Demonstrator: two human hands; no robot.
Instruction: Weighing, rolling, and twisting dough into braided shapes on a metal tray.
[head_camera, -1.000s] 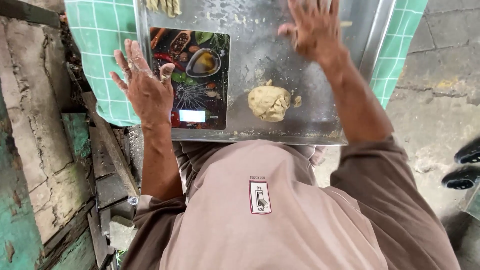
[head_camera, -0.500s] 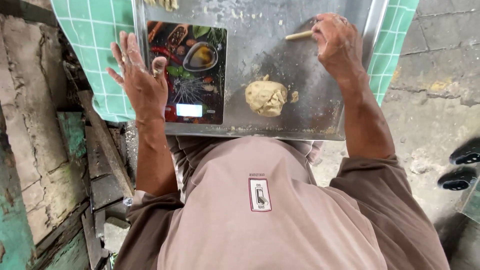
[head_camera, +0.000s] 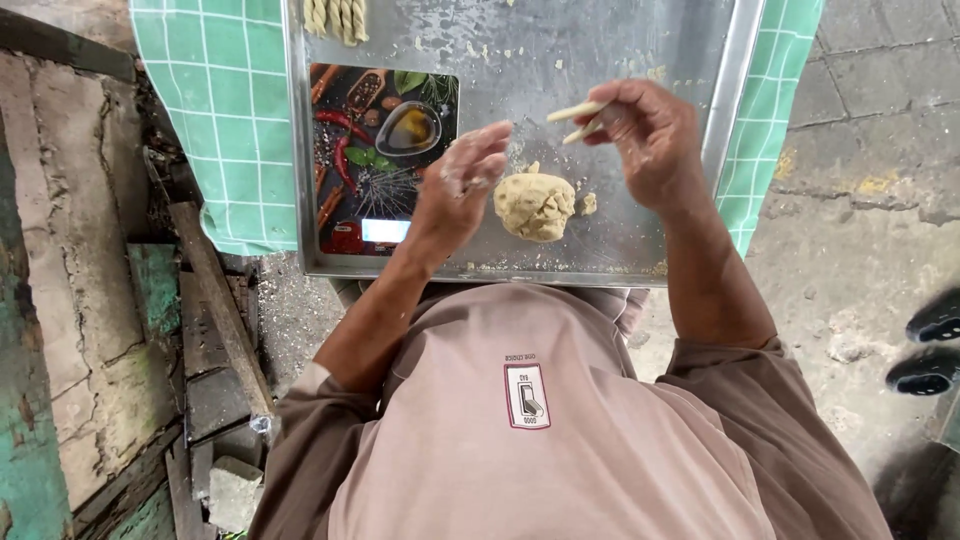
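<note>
- The right hand (head_camera: 650, 140) hovers over the metal tray (head_camera: 640, 60), toward its 3 o'clock side, fingers pinched round a thin dough stick (head_camera: 578, 118) whose pale ends poke out at 9 o'clock from the fingertips.
- The left hand (head_camera: 465, 180) is raised above the middle of the tray, dusted with flour, fingers loosely curled and grasping nothing I can make out.
- A dough lump (head_camera: 535, 205) sits on the tray between the two hands, just at 4 o'clock from the left hand and at 7 o'clock from the right; neither hand touches it.
- A small dough crumb (head_camera: 588, 203) lies just beside the lump at 3 o'clock.
- A kitchen scale (head_camera: 375, 150) with a spice-picture top rests on the tray's 9 o'clock side, its lit display near the front edge.
- Twisted dough pieces (head_camera: 335, 18) lie at the tray's 11 o'clock corner.
- A green checked cloth (head_camera: 225, 110) spreads under the tray.
</note>
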